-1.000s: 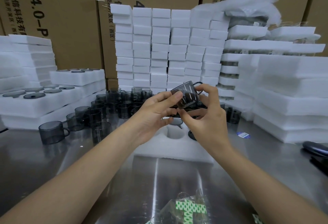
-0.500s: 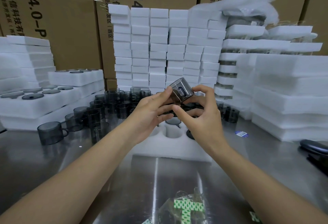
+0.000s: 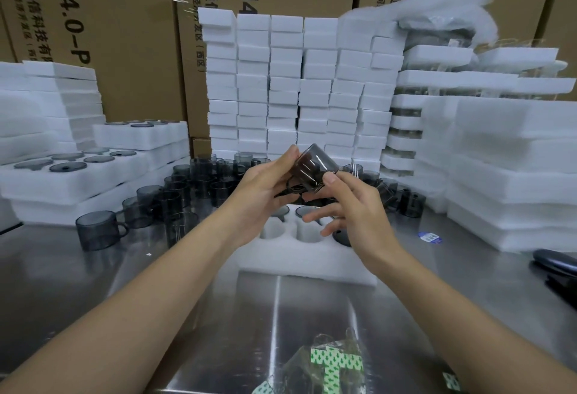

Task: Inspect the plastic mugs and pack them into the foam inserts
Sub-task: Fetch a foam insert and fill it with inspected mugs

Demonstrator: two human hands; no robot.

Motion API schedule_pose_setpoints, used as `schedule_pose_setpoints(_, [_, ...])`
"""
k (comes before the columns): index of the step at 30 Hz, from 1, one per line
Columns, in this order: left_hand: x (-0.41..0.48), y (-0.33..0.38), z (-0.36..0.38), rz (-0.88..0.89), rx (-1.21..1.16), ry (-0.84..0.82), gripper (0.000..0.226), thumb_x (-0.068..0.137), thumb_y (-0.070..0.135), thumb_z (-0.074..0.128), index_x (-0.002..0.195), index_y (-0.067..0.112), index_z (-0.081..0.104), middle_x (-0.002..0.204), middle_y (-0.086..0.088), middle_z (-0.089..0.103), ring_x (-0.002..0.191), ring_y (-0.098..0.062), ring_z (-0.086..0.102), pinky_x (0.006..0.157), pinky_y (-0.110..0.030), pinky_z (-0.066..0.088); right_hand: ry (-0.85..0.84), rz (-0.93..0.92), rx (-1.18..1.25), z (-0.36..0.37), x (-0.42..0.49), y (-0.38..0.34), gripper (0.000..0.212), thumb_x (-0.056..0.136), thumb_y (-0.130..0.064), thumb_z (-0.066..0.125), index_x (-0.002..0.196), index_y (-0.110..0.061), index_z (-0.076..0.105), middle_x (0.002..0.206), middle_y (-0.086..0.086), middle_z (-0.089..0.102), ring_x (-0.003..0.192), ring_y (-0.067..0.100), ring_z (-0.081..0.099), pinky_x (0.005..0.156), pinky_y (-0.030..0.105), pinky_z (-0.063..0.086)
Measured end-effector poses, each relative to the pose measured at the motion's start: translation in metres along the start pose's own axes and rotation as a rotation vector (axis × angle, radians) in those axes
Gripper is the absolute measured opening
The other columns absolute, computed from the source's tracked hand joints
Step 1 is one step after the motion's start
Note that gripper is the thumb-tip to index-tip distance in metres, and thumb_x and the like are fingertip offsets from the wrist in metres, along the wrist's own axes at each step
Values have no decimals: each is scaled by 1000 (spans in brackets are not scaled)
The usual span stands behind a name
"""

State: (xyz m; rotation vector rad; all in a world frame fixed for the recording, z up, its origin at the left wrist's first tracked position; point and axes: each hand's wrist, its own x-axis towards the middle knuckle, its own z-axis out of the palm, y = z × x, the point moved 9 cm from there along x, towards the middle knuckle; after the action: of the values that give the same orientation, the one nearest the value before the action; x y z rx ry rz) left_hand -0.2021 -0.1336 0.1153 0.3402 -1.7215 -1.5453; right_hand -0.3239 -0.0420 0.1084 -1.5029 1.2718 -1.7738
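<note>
Both hands hold one smoky grey plastic mug (image 3: pixel 313 168) tilted in the air above the white foam insert (image 3: pixel 307 264) in the middle of the steel table. My left hand (image 3: pixel 265 189) grips its left side and rim. My right hand (image 3: pixel 349 206) pinches its lower right side with thumb and forefinger, the other fingers spread loose. The insert has round holes; some at its back and right hold mugs, two front ones show bare foam. Several loose grey mugs (image 3: pixel 193 187) crowd the table behind and to the left, one mug (image 3: pixel 96 228) apart at the left.
Filled foam inserts (image 3: pixel 75 175) are stacked at the left, foam blocks (image 3: pixel 299 87) behind, foam sheets (image 3: pixel 505 175) at the right, cardboard boxes behind all. A dark object (image 3: pixel 555 264) lies at the right edge. A green-and-white crumpled bag (image 3: pixel 331 365) and a blue sticker (image 3: pixel 430 237) lie on the table.
The mug has been turned in my hands, its base swinging up and to the right. My right hand has dropped lower on the mug with its fingers spread.
</note>
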Motion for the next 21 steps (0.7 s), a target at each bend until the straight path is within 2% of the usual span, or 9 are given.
schedule_pose_setpoints(5, [-1,0,-3,16,56,50,55,93,73,67,128,32,78,130,0,77,122,-12,71,101,-38,45,46,34,5,-5,0,0,37,110,-48,52,120,-18,71,106,4,81,83,31,81,54,33,57])
schedule_pose_setpoints(7, [-2,-2,-7,12,68,92,55,90,74,70,124,32,80,124,5,79,115,-6,71,96,-36,45,53,26,50,-6,-1,1,30,107,-42,60,129,-21,63,110,5,80,85,34,81,55,36,57])
schedule_pose_setpoints(10, [-1,-4,-10,-6,60,136,55,82,78,74,117,36,83,110,13,79,102,-1,69,91,-32,47,56,2,55,-6,-1,0,40,99,-25,76,132,-25,52,112,5,79,85,33,81,58,36,59])
schedule_pose_setpoints(12, [-1,-4,-10,-15,61,126,57,81,81,73,117,38,82,119,9,80,108,-4,69,90,-32,47,60,-3,38,-6,-1,0,41,97,-21,78,129,-23,52,110,4,80,84,32,81,58,35,58])
schedule_pose_setpoints(14, [-1,-4,-7,-22,49,97,57,85,79,70,121,36,80,129,1,77,117,-10,70,91,-34,47,53,5,36,-5,0,1,38,99,-25,76,130,-20,54,110,4,80,84,32,81,58,35,58])
schedule_pose_setpoints(16, [-1,-3,-6,-28,39,77,56,88,77,69,124,35,79,131,0,76,124,-15,69,92,-37,46,45,21,41,-5,1,2,36,103,-31,71,132,-17,56,109,4,81,84,33,81,57,34,59])
schedule_pose_setpoints(21, [0,-4,-5,-29,40,42,50,93,72,67,122,33,80,127,2,78,119,-9,71,96,-40,45,8,58,0,-4,1,5,37,107,-47,57,119,-15,72,103,5,82,85,31,81,58,34,59])
